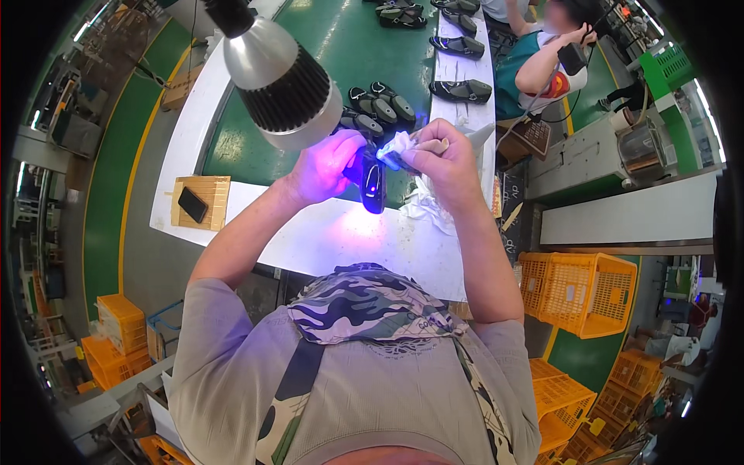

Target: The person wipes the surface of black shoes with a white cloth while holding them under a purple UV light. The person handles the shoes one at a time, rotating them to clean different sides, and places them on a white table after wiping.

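Note:
Under a violet light, my left hand (pixel 332 164) has its fingers closed around the upper end of a glossy black shoe (pixel 373 188), which points down toward me. My right hand (pixel 448 163) pinches a crumpled white cloth (pixel 398 147) right beside the shoe's upper end. Whether the cloth touches the shoe, I cannot tell. More crumpled white cloth (pixel 428 208) lies on the white table ledge below my right hand. Just beyond my hands, several black shoes with grey soles (pixel 381 105) rest on the green surface.
A large lamp (pixel 283 85) hangs over my left forearm. At left, a phone (pixel 193 204) lies on a wooden board (pixel 220 203). More black shoes (pixel 460 91) line the white strip at right. A co-worker (pixel 535 66) sits beyond it. Yellow crates (pixel 577 293) stand at right.

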`<state>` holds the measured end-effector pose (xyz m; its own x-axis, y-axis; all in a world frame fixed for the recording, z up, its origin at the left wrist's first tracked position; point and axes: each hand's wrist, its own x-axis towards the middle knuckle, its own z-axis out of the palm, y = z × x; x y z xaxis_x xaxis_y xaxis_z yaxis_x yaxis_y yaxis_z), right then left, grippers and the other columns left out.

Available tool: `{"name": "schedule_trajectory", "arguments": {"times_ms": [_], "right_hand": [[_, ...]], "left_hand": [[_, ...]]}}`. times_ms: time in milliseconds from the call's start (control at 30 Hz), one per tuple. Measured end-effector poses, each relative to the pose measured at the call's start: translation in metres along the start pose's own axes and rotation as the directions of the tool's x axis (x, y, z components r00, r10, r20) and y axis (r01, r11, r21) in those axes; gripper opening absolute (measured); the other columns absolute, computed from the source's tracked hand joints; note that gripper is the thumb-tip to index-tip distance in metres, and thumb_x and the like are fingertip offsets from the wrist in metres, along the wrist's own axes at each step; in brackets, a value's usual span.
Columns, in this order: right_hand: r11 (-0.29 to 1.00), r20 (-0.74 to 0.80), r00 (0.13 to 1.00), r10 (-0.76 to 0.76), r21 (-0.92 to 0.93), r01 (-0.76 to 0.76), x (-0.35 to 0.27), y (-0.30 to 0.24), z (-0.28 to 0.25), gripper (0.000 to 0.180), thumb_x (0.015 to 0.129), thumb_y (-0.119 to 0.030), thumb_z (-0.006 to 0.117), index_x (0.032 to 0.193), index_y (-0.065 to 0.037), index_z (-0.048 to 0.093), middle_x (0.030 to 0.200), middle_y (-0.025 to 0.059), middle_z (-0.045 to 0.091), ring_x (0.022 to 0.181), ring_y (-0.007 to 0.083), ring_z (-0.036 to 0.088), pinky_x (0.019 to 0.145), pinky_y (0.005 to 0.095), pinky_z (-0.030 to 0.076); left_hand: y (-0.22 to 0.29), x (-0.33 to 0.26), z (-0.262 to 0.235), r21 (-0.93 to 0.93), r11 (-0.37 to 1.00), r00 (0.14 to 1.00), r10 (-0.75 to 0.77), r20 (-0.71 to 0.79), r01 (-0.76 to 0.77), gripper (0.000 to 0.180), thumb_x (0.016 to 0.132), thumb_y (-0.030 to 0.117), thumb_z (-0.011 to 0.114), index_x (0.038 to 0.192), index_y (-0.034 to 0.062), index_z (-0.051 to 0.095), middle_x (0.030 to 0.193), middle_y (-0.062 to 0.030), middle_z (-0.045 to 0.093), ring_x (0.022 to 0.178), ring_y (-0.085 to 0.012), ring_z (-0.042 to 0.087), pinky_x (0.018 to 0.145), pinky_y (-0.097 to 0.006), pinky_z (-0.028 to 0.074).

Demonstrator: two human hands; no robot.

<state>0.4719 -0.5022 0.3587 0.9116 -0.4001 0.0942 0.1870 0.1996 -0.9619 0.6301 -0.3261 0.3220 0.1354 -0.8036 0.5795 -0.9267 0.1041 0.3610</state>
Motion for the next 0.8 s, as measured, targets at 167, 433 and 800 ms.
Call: {"name": "schedule_trajectory", "arguments": {"times_ms": [167,433,800], "right_hand": [[0.999,-0.035,0.999,-0.034,-0.005,0.034,0.004,-0.005,0.004,0.018,0.079,0.004,0.067,0.084,-0.003,0.051,0.072,-0.0004,0.055,0.066,0.0059,0.052,0.06,0.0226,0.044],[0.992,-0.077,0.989,-0.123,0.032,0.126,0.02,0.005,0.003,0.018,0.079,0.006,0.066,0.083,-0.003,0.051,0.081,0.0056,0.06,0.068,0.0071,0.054,0.06,0.0223,0.046],[0.982,-0.085,0.979,-0.183,-0.059,0.179,0.027,0.023,-0.005,0.02,0.079,0.006,0.066,0.082,-0.004,0.05,0.094,0.0104,0.06,0.077,0.0073,0.054,0.067,0.0224,0.045]], "left_hand": [[0.011,0.003,-0.009,-0.078,0.982,0.978,-0.16,0.137,0.172,0.054,0.06,0.005,0.08,0.11,0.0052,0.058,0.091,-0.0103,0.064,0.078,-0.0265,0.068,0.066,-0.034,0.054],[0.003,-0.01,-0.018,-0.392,0.766,0.801,-0.253,0.543,0.509,0.073,0.05,0.011,0.091,0.116,0.0061,0.06,0.101,-0.0034,0.068,0.094,-0.0118,0.062,0.087,-0.031,0.05],[-0.01,-0.027,-0.007,-0.561,0.467,0.689,-0.158,0.707,0.683,0.077,0.06,0.018,0.09,0.125,0.0022,0.052,0.109,-0.0008,0.061,0.099,-0.0107,0.057,0.091,-0.028,0.046]]}}
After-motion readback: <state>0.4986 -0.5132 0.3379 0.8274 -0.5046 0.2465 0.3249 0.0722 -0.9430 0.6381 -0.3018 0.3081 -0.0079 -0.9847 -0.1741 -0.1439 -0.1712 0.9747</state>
